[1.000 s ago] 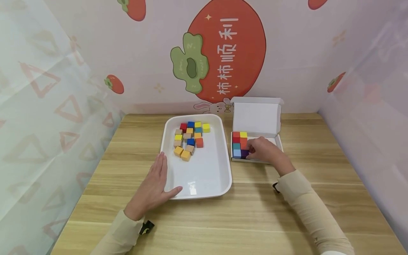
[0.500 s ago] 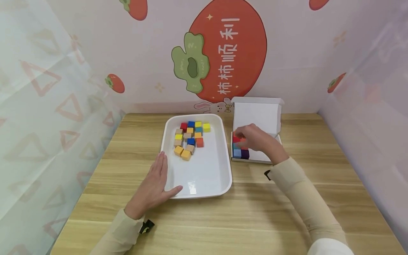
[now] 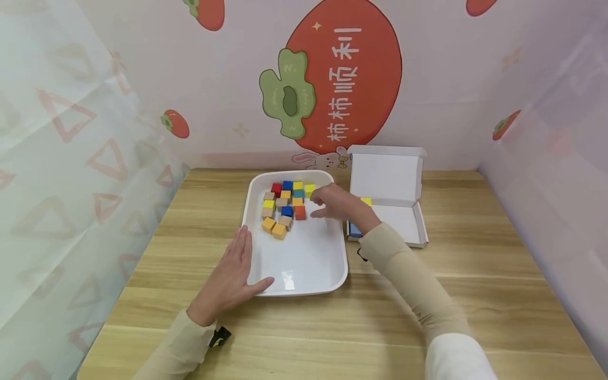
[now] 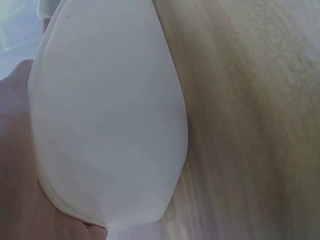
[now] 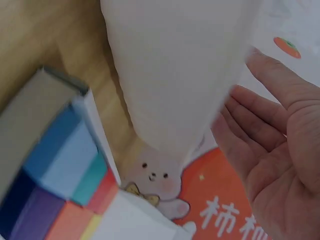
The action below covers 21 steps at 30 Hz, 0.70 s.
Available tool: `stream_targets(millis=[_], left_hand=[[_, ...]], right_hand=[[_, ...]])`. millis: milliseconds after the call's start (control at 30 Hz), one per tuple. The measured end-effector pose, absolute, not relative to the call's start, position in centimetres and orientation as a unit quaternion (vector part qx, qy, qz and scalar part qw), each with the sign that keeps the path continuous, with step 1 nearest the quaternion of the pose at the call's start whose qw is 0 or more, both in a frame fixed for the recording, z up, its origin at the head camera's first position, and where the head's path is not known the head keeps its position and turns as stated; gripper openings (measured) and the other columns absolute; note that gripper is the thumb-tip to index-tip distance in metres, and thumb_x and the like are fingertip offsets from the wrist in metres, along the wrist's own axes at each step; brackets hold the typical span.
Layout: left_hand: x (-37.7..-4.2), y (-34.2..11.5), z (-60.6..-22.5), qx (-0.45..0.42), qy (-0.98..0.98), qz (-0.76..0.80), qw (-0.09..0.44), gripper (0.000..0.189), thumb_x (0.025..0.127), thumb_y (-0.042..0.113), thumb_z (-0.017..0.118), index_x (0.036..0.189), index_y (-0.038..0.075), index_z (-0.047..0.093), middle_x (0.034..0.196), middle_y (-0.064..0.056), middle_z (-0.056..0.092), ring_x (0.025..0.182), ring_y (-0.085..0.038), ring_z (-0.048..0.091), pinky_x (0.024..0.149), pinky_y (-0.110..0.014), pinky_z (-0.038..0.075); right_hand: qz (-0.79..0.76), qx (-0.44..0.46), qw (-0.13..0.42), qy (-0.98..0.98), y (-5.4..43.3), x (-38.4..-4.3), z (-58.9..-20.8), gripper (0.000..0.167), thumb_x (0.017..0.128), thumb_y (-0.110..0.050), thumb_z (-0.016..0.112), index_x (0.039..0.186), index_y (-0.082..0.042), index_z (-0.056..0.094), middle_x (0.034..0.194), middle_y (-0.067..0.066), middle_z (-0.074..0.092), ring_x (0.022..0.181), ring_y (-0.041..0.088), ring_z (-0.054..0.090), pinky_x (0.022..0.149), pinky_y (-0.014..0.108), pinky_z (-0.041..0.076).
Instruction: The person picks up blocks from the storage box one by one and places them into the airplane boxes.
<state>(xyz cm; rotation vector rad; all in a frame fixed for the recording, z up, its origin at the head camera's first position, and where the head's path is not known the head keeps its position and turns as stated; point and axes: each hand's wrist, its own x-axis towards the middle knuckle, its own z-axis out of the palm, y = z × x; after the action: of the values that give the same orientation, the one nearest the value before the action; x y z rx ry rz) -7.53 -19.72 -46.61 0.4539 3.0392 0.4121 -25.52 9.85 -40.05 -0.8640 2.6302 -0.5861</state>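
shifted from the white box [image 3: 402, 222] to above the tray [image 3: 296, 266], the right hand [image 3: 336, 203] is relaxed, holding nothing; the left hand [image 3: 227, 277] touches the tray, fingers straight. loose cubes [image 3: 300, 213] lie in the tray, packed cubes [image 5: 67, 155] in the box.

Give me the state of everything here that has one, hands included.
Tray: flat on the table
Tray cubes: loose, clustered toward the far left
Lid: open, raised
Box: partly filled
Box cubes: packed side by side
Left hand: touching the tray, fingers straight
Right hand: raised, holding nothing visible
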Motion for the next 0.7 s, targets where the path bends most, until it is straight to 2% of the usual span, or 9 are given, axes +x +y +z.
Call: stream_targets(millis=[300,500,700], left_hand=[[-7.5,-19.4,-46.9,0.146,0.980,0.136,0.021,0.121,0.091,0.077,0.057,0.167,-0.005,0.008,0.179,-0.021,0.001,0.166,-0.041,0.006,0.131,-0.059,0.023],[-7.4,-19.4,-46.7,0.145,0.980,0.134,0.027,0.121,0.092,0.075,0.058,0.167,-0.004,0.005,0.179,-0.020,-0.002,0.166,-0.040,0.005,0.132,-0.058,0.022],[-7.4,-19.4,-46.5,0.143,0.980,0.137,0.025,0.121,0.092,0.075,0.058,0.167,-0.005,0.007,0.179,-0.021,-0.001,0.166,-0.041,0.006,0.131,-0.059,0.023]], right_hand=[[-0.183,-0.284,0.178,0.924,7.6,-26.6,-42.7,0.042,0.095,-0.026,0.081,0.134,-0.012,0.071,0.117,0.005,0.074,0.106,0.020,0.066,0.102,0.037,0.061],[-0.196,-0.278,0.174,0.924,7.1,-27.0,-43.6,0.035,0.095,-0.025,0.081,0.127,-0.013,0.074,0.106,0.000,0.073,0.098,0.018,0.066,0.098,0.034,0.062],[-0.200,-0.299,0.162,0.919,6.9,-27.4,-44.0,0.029,0.095,-0.023,0.081,0.122,-0.012,0.075,0.100,0.002,0.073,0.094,0.020,0.065,0.094,0.030,0.061]])
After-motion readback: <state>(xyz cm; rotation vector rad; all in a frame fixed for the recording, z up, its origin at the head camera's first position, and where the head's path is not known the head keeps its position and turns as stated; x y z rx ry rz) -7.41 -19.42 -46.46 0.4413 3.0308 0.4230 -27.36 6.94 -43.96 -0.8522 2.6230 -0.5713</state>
